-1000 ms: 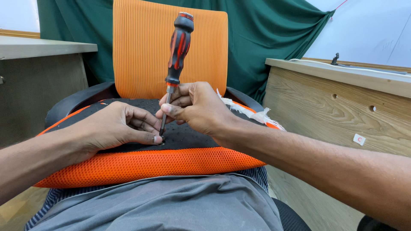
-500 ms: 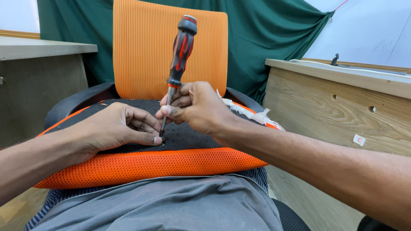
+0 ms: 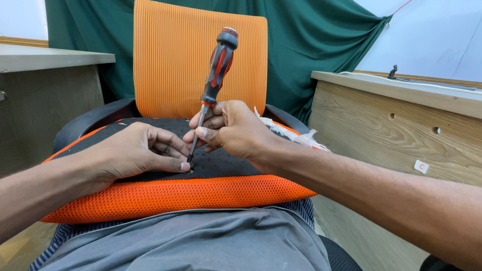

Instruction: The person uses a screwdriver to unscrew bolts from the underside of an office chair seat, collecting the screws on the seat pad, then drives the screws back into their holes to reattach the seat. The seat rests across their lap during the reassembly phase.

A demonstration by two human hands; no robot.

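Right hand (image 3: 233, 131) pinching screwdriver (image 3: 213, 84) shaft; left hand (image 3: 135, 153) flat on black seat underside (image 3: 226, 163)

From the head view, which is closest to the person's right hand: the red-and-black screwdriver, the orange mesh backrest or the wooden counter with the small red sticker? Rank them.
1. Red-and-black screwdriver: its shaft is pinched in the right hand.
2. Orange mesh backrest: just behind the hand.
3. Wooden counter: off to the right.

screwdriver (image 3: 215, 75) handle — further right
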